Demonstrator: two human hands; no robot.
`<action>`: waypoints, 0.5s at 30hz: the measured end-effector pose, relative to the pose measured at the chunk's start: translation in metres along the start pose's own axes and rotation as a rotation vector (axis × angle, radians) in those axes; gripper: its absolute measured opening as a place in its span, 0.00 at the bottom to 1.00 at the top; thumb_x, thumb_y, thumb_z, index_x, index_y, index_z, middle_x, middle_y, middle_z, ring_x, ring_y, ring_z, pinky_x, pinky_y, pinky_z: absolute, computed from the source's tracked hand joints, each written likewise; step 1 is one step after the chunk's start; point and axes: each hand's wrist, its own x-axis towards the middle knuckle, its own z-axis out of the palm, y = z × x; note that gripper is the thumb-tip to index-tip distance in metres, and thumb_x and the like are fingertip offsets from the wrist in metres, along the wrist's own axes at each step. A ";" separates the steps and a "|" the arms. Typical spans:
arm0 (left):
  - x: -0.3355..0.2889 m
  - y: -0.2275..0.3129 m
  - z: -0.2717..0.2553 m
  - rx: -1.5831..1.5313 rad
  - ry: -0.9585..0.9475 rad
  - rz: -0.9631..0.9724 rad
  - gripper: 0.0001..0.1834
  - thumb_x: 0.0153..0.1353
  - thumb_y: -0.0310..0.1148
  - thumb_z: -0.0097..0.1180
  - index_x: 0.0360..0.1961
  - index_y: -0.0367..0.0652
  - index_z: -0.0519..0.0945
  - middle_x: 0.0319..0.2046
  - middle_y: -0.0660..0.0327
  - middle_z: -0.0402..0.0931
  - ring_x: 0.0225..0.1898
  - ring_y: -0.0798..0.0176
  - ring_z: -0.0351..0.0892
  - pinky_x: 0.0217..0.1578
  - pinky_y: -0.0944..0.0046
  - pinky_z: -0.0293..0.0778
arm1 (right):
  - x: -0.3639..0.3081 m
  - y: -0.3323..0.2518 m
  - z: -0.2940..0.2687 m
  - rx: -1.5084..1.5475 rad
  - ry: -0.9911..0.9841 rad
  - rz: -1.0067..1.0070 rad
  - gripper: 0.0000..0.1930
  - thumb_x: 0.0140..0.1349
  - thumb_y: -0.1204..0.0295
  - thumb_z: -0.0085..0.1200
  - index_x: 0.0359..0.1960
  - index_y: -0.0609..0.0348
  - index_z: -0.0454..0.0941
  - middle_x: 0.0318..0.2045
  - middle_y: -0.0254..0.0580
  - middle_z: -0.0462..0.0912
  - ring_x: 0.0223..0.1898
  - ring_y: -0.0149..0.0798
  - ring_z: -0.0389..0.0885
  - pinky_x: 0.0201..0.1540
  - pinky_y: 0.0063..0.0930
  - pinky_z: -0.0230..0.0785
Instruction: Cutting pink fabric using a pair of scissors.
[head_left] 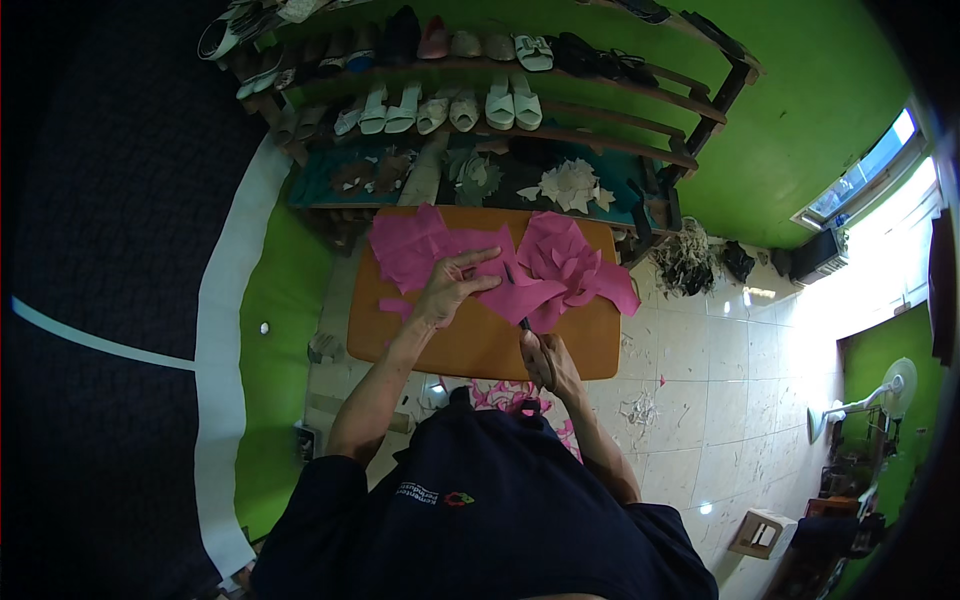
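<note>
My right hand (548, 360) is closed round the handles of dark scissors (525, 324) over the front part of an orange-brown table (450, 352). The blades reach into a thin pink sheet (530, 296), partly hidden by it. To their left, my left hand (452, 292) has its fingers on the pink sheet, with the thumb and fingertips pinching its edge. A heap of cut pink pieces (562, 255) lies on the right half of the table. Larger pink pieces (408, 250) are spread at the far left. A small pink scrap (394, 306) rests near my left wrist.
Beyond the table stands a wooden rack (620, 90) with several shoes and sandals; its lower shelf holds pale cut pieces (570, 186). Pink offcuts (505, 394) lie below the table's near edge. Scraps (640, 407) litter the tiled floor at right. A white fan (897, 385) stands far right.
</note>
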 end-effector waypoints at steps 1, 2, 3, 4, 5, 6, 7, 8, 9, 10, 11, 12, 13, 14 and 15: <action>0.000 0.001 0.000 -0.009 -0.019 -0.009 0.28 0.56 0.17 0.64 0.59 0.41 0.78 0.56 0.58 0.77 0.47 0.69 0.81 0.53 0.67 0.79 | -0.001 -0.004 0.000 0.075 -0.047 0.069 0.30 0.69 0.40 0.44 0.23 0.56 0.65 0.14 0.29 0.63 0.13 0.26 0.62 0.16 0.24 0.56; -0.001 0.001 -0.001 -0.012 -0.017 -0.005 0.28 0.56 0.17 0.64 0.59 0.41 0.78 0.56 0.58 0.77 0.47 0.69 0.81 0.53 0.67 0.79 | -0.001 -0.008 0.001 0.069 -0.049 0.069 0.30 0.69 0.40 0.44 0.23 0.56 0.65 0.14 0.29 0.63 0.13 0.26 0.62 0.16 0.24 0.56; -0.001 0.000 -0.001 0.000 -0.022 -0.005 0.28 0.56 0.16 0.64 0.60 0.42 0.77 0.57 0.58 0.76 0.48 0.69 0.81 0.54 0.67 0.79 | -0.001 -0.013 0.003 0.061 -0.057 0.043 0.31 0.69 0.39 0.42 0.23 0.56 0.65 0.14 0.29 0.62 0.13 0.26 0.61 0.16 0.24 0.55; -0.002 0.000 0.000 0.013 -0.030 -0.007 0.28 0.56 0.16 0.64 0.60 0.42 0.77 0.59 0.57 0.74 0.48 0.68 0.81 0.54 0.67 0.78 | -0.002 -0.018 0.004 0.055 -0.062 0.018 0.32 0.69 0.37 0.41 0.23 0.55 0.64 0.13 0.29 0.61 0.12 0.25 0.60 0.15 0.23 0.54; -0.003 0.000 0.001 0.010 -0.029 -0.004 0.28 0.56 0.16 0.64 0.60 0.42 0.77 0.59 0.57 0.74 0.48 0.68 0.81 0.54 0.67 0.78 | -0.002 -0.019 0.006 0.050 -0.063 0.018 0.32 0.69 0.37 0.41 0.23 0.55 0.64 0.13 0.29 0.61 0.12 0.25 0.60 0.15 0.23 0.54; -0.004 -0.001 0.003 -0.003 -0.005 -0.010 0.28 0.56 0.15 0.63 0.59 0.42 0.78 0.57 0.59 0.76 0.48 0.69 0.81 0.54 0.68 0.78 | -0.003 -0.020 0.007 0.066 -0.037 0.026 0.33 0.69 0.36 0.41 0.23 0.55 0.64 0.13 0.29 0.61 0.12 0.25 0.59 0.15 0.23 0.54; -0.004 -0.001 0.005 -0.014 0.018 -0.016 0.28 0.57 0.14 0.62 0.59 0.43 0.78 0.54 0.61 0.78 0.48 0.69 0.81 0.53 0.69 0.78 | -0.004 -0.020 0.007 0.082 -0.011 0.033 0.33 0.69 0.36 0.41 0.22 0.56 0.64 0.13 0.29 0.60 0.12 0.25 0.59 0.14 0.23 0.53; -0.004 -0.002 0.007 -0.017 0.018 -0.012 0.28 0.57 0.14 0.62 0.59 0.43 0.78 0.54 0.61 0.78 0.48 0.69 0.81 0.53 0.69 0.78 | -0.002 -0.015 0.005 0.077 -0.011 0.032 0.33 0.69 0.36 0.41 0.22 0.56 0.64 0.13 0.29 0.60 0.12 0.25 0.59 0.14 0.23 0.53; -0.005 -0.002 0.009 -0.029 0.029 0.000 0.28 0.56 0.14 0.62 0.59 0.43 0.78 0.56 0.60 0.76 0.48 0.69 0.80 0.53 0.69 0.78 | 0.004 -0.005 0.002 0.144 -0.030 0.059 0.29 0.67 0.40 0.47 0.25 0.55 0.67 0.14 0.29 0.63 0.11 0.26 0.61 0.13 0.23 0.53; -0.006 -0.003 0.011 -0.040 0.041 0.012 0.28 0.56 0.14 0.63 0.59 0.43 0.78 0.59 0.60 0.74 0.48 0.70 0.80 0.53 0.69 0.78 | 0.005 -0.004 0.002 0.211 -0.048 0.087 0.26 0.65 0.43 0.54 0.28 0.55 0.70 0.14 0.29 0.65 0.10 0.26 0.63 0.12 0.24 0.54; -0.007 -0.004 0.013 -0.045 0.042 0.014 0.28 0.56 0.14 0.63 0.59 0.43 0.78 0.59 0.60 0.74 0.48 0.70 0.80 0.53 0.69 0.78 | 0.005 -0.003 0.001 0.206 -0.048 0.088 0.26 0.65 0.43 0.54 0.28 0.55 0.70 0.14 0.29 0.65 0.10 0.26 0.63 0.12 0.24 0.54; -0.008 -0.005 0.015 -0.055 0.069 0.027 0.28 0.56 0.14 0.63 0.59 0.43 0.78 0.60 0.59 0.72 0.47 0.70 0.80 0.52 0.70 0.78 | 0.004 -0.003 0.001 0.202 -0.027 0.088 0.24 0.66 0.44 0.54 0.30 0.55 0.71 0.14 0.29 0.65 0.10 0.26 0.63 0.12 0.24 0.53; -0.009 -0.006 0.016 -0.064 0.096 0.039 0.28 0.56 0.15 0.63 0.59 0.43 0.79 0.61 0.59 0.71 0.47 0.70 0.80 0.52 0.70 0.78 | 0.004 -0.006 0.004 0.199 -0.006 0.088 0.23 0.67 0.46 0.53 0.32 0.54 0.72 0.14 0.28 0.64 0.10 0.26 0.63 0.12 0.24 0.53; -0.010 -0.006 0.017 -0.070 0.096 0.043 0.28 0.56 0.15 0.63 0.59 0.43 0.79 0.61 0.59 0.71 0.47 0.70 0.80 0.52 0.70 0.78 | 0.002 -0.010 0.006 0.193 -0.005 0.088 0.23 0.67 0.46 0.53 0.32 0.54 0.72 0.14 0.28 0.64 0.10 0.26 0.63 0.12 0.24 0.53; -0.012 -0.007 0.018 -0.076 0.114 0.046 0.28 0.55 0.15 0.64 0.58 0.43 0.79 0.63 0.59 0.69 0.47 0.71 0.80 0.52 0.71 0.77 | 0.000 -0.014 0.010 0.162 0.006 0.049 0.27 0.68 0.42 0.48 0.27 0.55 0.69 0.13 0.29 0.62 0.10 0.25 0.61 0.13 0.24 0.52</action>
